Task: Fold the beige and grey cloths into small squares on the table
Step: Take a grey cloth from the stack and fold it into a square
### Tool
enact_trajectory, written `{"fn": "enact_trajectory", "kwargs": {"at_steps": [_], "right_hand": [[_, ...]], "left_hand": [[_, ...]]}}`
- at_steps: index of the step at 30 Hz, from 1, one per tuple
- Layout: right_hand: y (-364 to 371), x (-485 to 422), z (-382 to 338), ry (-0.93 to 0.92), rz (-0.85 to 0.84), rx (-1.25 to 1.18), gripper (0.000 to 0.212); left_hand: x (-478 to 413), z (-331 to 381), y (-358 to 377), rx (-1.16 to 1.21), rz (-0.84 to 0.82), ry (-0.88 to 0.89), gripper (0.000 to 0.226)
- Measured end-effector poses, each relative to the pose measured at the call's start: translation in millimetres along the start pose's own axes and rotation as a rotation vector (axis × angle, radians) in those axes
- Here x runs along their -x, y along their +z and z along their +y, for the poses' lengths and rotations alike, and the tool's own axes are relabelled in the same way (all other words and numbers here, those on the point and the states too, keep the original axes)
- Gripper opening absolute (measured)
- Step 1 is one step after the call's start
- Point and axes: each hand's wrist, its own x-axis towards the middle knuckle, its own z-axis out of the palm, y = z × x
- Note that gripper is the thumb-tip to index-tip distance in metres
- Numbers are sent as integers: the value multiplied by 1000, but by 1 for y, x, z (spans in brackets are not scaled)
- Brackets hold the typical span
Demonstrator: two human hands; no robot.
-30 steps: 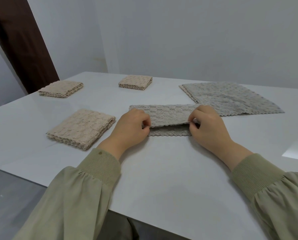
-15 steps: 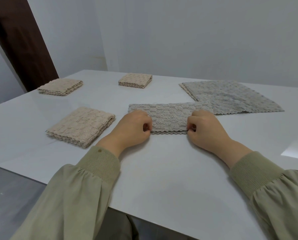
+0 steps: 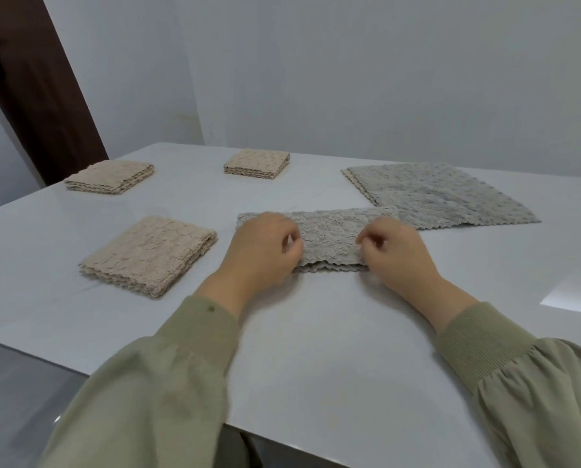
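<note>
- The grey cloth [image 3: 329, 238] lies as a long folded strip about the middle of the worktop [image 3: 316, 349], with its wavy free edges toward the near edge.
- The left hand [image 3: 262, 251] has a narrow grip, with curled fingers and thumb pinching the strip's left part. The right hand [image 3: 397, 255] pinches the right part the same way. Both hands are blurred, so I cannot tell how many layers each one holds.
- If one grip holds only the top layer, any pull would likely slide that layer off the one beneath, and the near edges would stop matching.
- The strip's right end meets or overlaps the pile of flat cloths [image 3: 444, 197] toward the far right corner. Dragging the strip could ruck the pile's top sheet or pull it along.
- The fabric looks thick and puffy, so a fold let go without being pressed flat may spring open.
- The strip is much longer than it is deep. Bringing one end over the other unevenly would give a lopsided rectangle, not a small square.
- Three beige squares are done: the near beige cloth [image 3: 147, 255] by the left edge, the corner beige cloth [image 3: 110, 176] at the far left corner, and the far beige cloth [image 3: 257, 164] by the far edge. The near one lies just beside the left forearm, and a careless sweep could knock its layers askew.
</note>
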Motion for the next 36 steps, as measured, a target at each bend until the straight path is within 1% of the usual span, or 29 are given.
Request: {"fn": "enact_trajectory", "kwargs": {"at_steps": [1,2,3,4,6,8,9,11,14,16,19,22,23,25,27,28,29,30,31,33,34,35,36], "right_hand": [[-3,-2,3,76,143,-12,17],[-7,-4,9,169,242,11,19],[-11,-6,16,265,272,76,22],[-15,-7,25,363,235,168,26],[-19,-7,39,537,62,363,36],[-21,-6,44,595,-51,465,45],[-21,-6,44,584,-69,475,47],[-21,-7,41,556,-95,463,40],[-21,-6,38,527,-135,466,31],[-23,-5,36,506,-112,491,29],[-24,-4,31,442,-63,607,27],[-21,-2,25,452,-139,733,28],[-20,-2,24,434,-125,751,26],[-17,-5,24,304,9,725,22],[-10,-11,19,102,154,590,25],[-4,-16,15,15,185,492,29],[1,-22,9,-28,148,396,33],[7,-26,4,-35,46,319,36],[15,-29,1,-27,-111,293,39],[27,-34,8,26,-386,415,46],[29,-36,13,98,-481,485,50],[29,-39,18,179,-526,531,53],[27,-41,23,251,-534,558,56]], "left_hand": [[-5,8,7,-57,67,14,23],[-9,18,13,-98,94,1,29],[-13,28,19,-128,78,-37,34],[-16,35,25,-153,26,-84,37],[-19,39,36,-199,-126,-164,44],[-17,32,41,-241,-311,-229,56],[-16,27,41,-258,-378,-255,61],[-14,22,40,-282,-430,-275,68],[-13,23,37,-288,-429,-284,69],[-12,24,37,-290,-430,-292,69],[-11,25,37,-289,-431,-301,69],[-12,25,37,-289,-431,-306,69],[-13,25,37,-292,-433,-308,69],[-13,26,37,-303,-444,-312,69],[-13,26,38,-309,-450,-313,69],[-13,26,38,-311,-451,-312,69],[-13,26,38,-311,-453,-311,69],[-14,26,39,-309,-457,-313,68],[-14,26,39,-308,-461,-315,68],[-15,24,40,-302,-465,-319,68],[-16,24,40,-297,-471,-319,69],[-16,23,40,-292,-483,-319,69],[-16,23,39,-286,-497,-320,69]]}}
